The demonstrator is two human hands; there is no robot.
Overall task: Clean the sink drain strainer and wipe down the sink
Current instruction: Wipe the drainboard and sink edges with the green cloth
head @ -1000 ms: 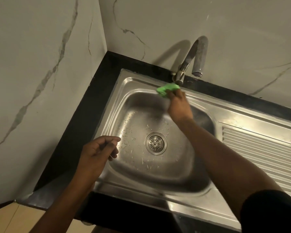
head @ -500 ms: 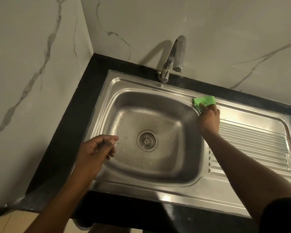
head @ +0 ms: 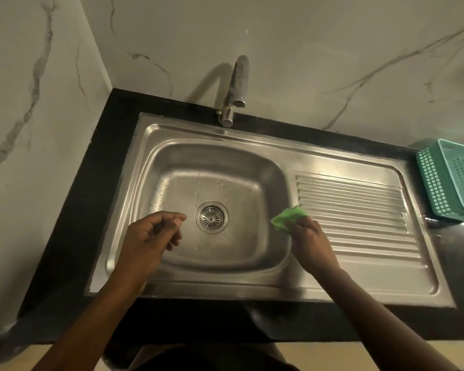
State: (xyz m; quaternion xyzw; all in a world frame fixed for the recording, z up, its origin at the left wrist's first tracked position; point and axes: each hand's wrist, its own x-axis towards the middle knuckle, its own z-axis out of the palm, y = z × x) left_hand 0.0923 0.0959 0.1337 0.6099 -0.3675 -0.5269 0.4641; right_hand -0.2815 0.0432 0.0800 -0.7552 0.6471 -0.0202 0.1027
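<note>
Two hands hover over a steel sink (head: 252,286). Right hand (head: 310,243) pinches a green cloth (head: 288,217) on the basin's edge; left hand (head: 148,241), loosely curled, holds nothing. Firm, overlapping strokes would likely wipe best.

We count one steel sink (head: 252,145), and everything else we place against it. One drain strainer (head: 211,217) sits in the floor of its single basin. One ribbed draining board (head: 359,218) forms its right part. One tap (head: 235,89) stands behind its back rim. One green cloth (head: 287,218) lies on the ridge between basin and draining board. We see two hands: one left hand (head: 148,236) over the basin's left side, one right hand (head: 310,242) on the cloth. One teal basket (head: 450,178) stands just beyond the sink's right end. One black counter (head: 97,170) frames the sink. Water drops dot the basin floor, too many and too small to count.
</note>
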